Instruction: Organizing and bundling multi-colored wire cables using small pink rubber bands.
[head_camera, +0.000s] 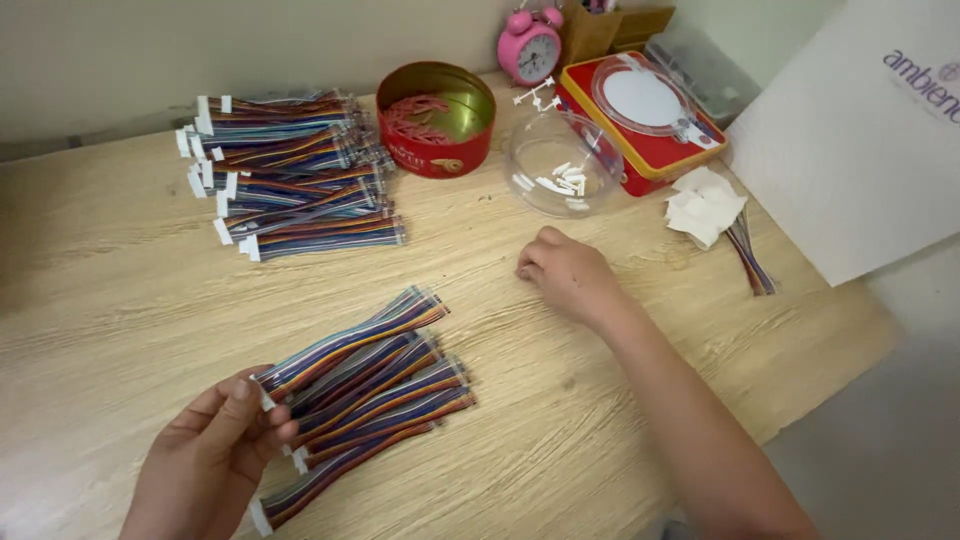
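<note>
My left hand (215, 445) pinches the white connector end of a multicoloured ribbon cable (355, 340) at the near left; the cable stretches up and right above the table. Under it lies a small group of similar ribbon cables (385, 410), fanned out on the wooden table (120, 280). My right hand (562, 272) rests on the table with its fingers curled under, just in front of a clear plastic bowl (563, 165) that holds small white connector pieces. I see nothing in the right hand.
A larger stack of ribbon cables (290, 170) lies at the back left. Behind are a round red tin (436, 120), a pink alarm clock (529, 45), a red box with a clear round lid (645, 110), crumpled white tissue (705, 205) and a white board (850, 140) at the right.
</note>
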